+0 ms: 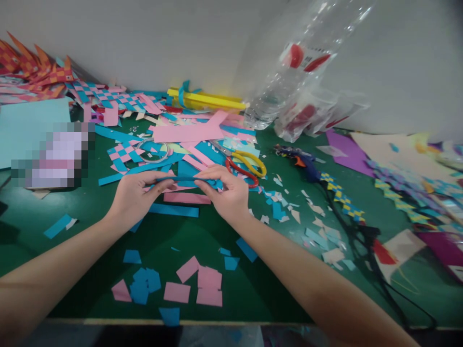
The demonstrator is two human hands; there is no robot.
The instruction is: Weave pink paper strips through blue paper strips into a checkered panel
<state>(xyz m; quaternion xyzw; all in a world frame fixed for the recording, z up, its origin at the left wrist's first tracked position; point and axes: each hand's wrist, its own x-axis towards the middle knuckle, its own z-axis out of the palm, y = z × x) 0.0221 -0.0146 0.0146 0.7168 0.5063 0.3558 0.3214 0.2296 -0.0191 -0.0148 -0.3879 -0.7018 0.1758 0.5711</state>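
A blue paper strip (184, 179) is stretched level between my two hands, just above the green table. My left hand (139, 190) pinches its left end between thumb and fingers. At the other end my right hand (226, 190) pinches it too, with part of the strip hidden by the fingers. Below the held strip lie a pink paper strip (187, 198) and another blue strip (174, 210). Scissors (246, 164) with yellow and red handles rest just beyond my right hand. A roll of clear tape (155, 150) lies beyond my left hand.
Cut pink pieces (209, 286) and blue pieces (144, 284) lie near the table's front edge. A clear plastic bottle (289, 72) leans at the back. To the right is a blue glue gun (304, 161) with a black cord. A blurred-out phone-like object (60, 156) lies left.
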